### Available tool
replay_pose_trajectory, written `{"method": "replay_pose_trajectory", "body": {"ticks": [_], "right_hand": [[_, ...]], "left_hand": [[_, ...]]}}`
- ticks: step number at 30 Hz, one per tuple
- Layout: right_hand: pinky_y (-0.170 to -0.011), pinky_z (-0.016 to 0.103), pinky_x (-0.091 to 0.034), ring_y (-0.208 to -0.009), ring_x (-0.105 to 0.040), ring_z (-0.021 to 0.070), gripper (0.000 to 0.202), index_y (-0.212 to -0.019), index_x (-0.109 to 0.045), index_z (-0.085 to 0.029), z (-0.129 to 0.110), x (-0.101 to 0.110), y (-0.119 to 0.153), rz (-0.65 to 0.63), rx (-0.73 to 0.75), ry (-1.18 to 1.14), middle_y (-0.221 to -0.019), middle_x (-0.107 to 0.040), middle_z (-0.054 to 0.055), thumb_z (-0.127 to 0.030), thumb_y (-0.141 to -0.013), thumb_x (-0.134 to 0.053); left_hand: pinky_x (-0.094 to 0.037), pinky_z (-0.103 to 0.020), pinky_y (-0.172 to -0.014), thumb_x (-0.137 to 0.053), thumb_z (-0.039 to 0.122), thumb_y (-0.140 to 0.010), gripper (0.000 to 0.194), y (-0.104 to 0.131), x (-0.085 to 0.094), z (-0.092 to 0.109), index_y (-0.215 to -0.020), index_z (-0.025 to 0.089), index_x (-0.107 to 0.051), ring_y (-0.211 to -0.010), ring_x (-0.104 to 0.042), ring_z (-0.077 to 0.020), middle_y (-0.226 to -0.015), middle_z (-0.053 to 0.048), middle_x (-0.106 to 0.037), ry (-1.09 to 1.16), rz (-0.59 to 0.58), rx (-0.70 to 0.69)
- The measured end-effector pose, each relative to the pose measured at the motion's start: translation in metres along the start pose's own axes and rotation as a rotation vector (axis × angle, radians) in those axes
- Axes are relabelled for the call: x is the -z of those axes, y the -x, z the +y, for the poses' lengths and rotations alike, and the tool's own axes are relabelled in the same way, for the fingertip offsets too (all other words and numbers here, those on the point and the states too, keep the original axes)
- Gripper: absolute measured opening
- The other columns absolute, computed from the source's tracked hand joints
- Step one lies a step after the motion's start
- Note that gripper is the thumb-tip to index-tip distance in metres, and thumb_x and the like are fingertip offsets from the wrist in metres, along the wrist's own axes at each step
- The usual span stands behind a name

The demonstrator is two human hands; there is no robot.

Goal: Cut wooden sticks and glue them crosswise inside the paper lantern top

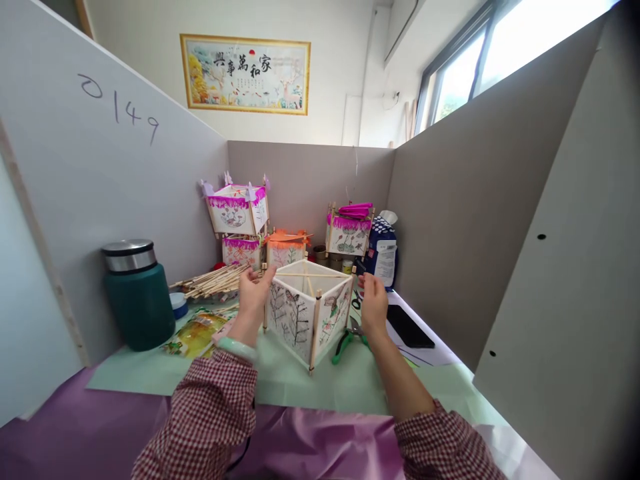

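Note:
A square paper lantern stands upright on the green sheet, one corner towards me. Wooden sticks form its corner posts, and crossed sticks span its open top. Dark branches and a coloured bird are drawn on its white panels. My left hand is closed at the lantern's left corner, thumb and fingers about the top of that post. Beside the right corner post, slightly apart from it, is my right hand, its fingers curled together; whatever they pinch is too small to make out. Green-handled pliers lie between the lantern and my right wrist.
Thin wooden sticks and a yellow packet lie left, near a green flask. Finished-looking lanterns stand behind, with another lantern back right. A black phone lies right. Grey partitions enclose the table.

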State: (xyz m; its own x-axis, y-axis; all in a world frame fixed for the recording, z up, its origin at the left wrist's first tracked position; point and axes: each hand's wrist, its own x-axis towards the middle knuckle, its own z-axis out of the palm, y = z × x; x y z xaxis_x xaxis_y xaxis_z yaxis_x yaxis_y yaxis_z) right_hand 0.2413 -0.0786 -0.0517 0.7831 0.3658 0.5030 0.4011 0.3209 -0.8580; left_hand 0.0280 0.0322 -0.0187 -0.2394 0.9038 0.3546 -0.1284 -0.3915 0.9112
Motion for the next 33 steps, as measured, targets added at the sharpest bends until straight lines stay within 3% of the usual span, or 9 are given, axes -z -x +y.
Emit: {"method": "replay_pose_trajectory", "body": {"ticks": [3, 4, 8, 12, 15, 18, 24, 30, 33], "right_hand": [[-0.076, 0.03, -0.043, -0.083, -0.059, 0.0194, 0.04, -0.093, -0.058, -0.018, 0.013, 0.011, 0.026, 0.059, 0.09, 0.078, -0.09, -0.066, 0.007, -0.051, -0.089, -0.035], [-0.074, 0.03, -0.042, -0.078, -0.059, 0.0193, 0.038, -0.087, -0.058, -0.018, 0.019, 0.013, 0.035, 0.051, 0.114, 0.11, -0.084, -0.065, 0.006, -0.05, -0.09, -0.035], [-0.065, 0.03, -0.038, -0.065, -0.053, 0.0188, 0.037, -0.071, -0.053, -0.02, 0.039, 0.016, 0.058, -0.027, 0.185, 0.235, -0.068, -0.059, 0.003, -0.046, -0.09, -0.036], [-0.063, 0.03, -0.036, -0.065, -0.053, 0.0191, 0.036, -0.068, -0.05, -0.021, 0.048, 0.014, 0.061, -0.079, 0.219, 0.327, -0.067, -0.06, 0.003, -0.044, -0.092, -0.034], [-0.062, 0.03, -0.035, -0.064, -0.053, 0.0195, 0.037, -0.067, -0.049, -0.021, 0.049, 0.013, 0.059, -0.103, 0.224, 0.377, -0.066, -0.06, 0.003, -0.044, -0.092, -0.033], [-0.063, 0.03, -0.035, -0.064, -0.052, 0.02, 0.038, -0.068, -0.05, -0.021, 0.05, 0.013, 0.058, -0.117, 0.226, 0.412, -0.066, -0.059, 0.004, -0.045, -0.091, -0.032], [-0.062, 0.03, -0.034, -0.063, -0.052, 0.0206, 0.039, -0.068, -0.049, -0.022, 0.052, 0.013, 0.057, -0.137, 0.222, 0.444, -0.065, -0.058, 0.004, -0.047, -0.091, -0.031], [-0.061, 0.03, -0.034, -0.063, -0.052, 0.0202, 0.039, -0.067, -0.049, -0.022, 0.05, 0.013, 0.057, -0.143, 0.219, 0.463, -0.065, -0.059, 0.004, -0.047, -0.091, -0.03], [-0.06, 0.03, -0.033, -0.062, -0.051, 0.0202, 0.039, -0.066, -0.048, -0.022, 0.049, 0.013, 0.057, -0.142, 0.219, 0.477, -0.064, -0.058, 0.004, -0.047, -0.091, -0.03]], "left_hand": [[-0.044, -0.027, -0.072, -0.069, 0.041, -0.071, 0.033, 0.024, 0.016, -0.003, -0.09, 0.017, -0.058, -0.075, -0.055, -0.0145, -0.084, -0.001, -0.059, -0.046, 0.18, -0.203], [-0.044, -0.027, -0.068, -0.067, 0.04, -0.073, 0.027, 0.035, 0.02, -0.005, -0.083, 0.016, -0.059, -0.069, -0.054, -0.0144, -0.075, 0.0, -0.058, -0.054, 0.178, -0.234], [-0.044, -0.027, -0.068, -0.07, 0.041, -0.071, 0.026, 0.08, 0.031, -0.026, -0.074, 0.016, -0.062, -0.067, -0.055, -0.0149, -0.069, 0.0, -0.061, -0.057, -0.013, -0.218], [-0.045, -0.026, -0.064, -0.071, 0.041, -0.071, 0.026, 0.105, 0.036, -0.061, -0.073, 0.016, -0.064, -0.065, -0.056, -0.0149, -0.066, 0.0, -0.061, -0.014, -0.144, -0.12], [-0.045, -0.025, -0.064, -0.069, 0.04, -0.073, 0.024, 0.113, 0.038, -0.083, -0.072, 0.016, -0.065, -0.065, -0.057, -0.0152, -0.066, 0.0, -0.062, -0.03, -0.22, -0.09], [-0.044, -0.025, -0.062, -0.066, 0.04, -0.077, 0.024, 0.116, 0.039, -0.092, -0.073, 0.016, -0.065, -0.065, -0.057, -0.0153, -0.067, -0.001, -0.063, -0.053, -0.278, -0.098], [-0.04, -0.024, -0.059, -0.058, 0.043, -0.083, 0.029, 0.117, 0.038, -0.088, -0.07, 0.017, -0.06, -0.062, -0.053, -0.0145, -0.063, -0.001, -0.058, -0.123, -0.256, -0.119], [-0.034, -0.024, -0.053, -0.037, 0.044, -0.094, 0.039, 0.117, 0.038, -0.09, -0.063, 0.02, -0.044, -0.053, -0.045, -0.0129, -0.056, 0.002, -0.047, -0.135, -0.244, -0.119], [-0.035, -0.024, -0.055, -0.039, 0.041, -0.093, 0.034, 0.116, 0.038, -0.088, -0.066, 0.021, -0.044, -0.054, -0.045, -0.0134, -0.058, 0.003, -0.047, -0.143, -0.233, -0.13]]}}
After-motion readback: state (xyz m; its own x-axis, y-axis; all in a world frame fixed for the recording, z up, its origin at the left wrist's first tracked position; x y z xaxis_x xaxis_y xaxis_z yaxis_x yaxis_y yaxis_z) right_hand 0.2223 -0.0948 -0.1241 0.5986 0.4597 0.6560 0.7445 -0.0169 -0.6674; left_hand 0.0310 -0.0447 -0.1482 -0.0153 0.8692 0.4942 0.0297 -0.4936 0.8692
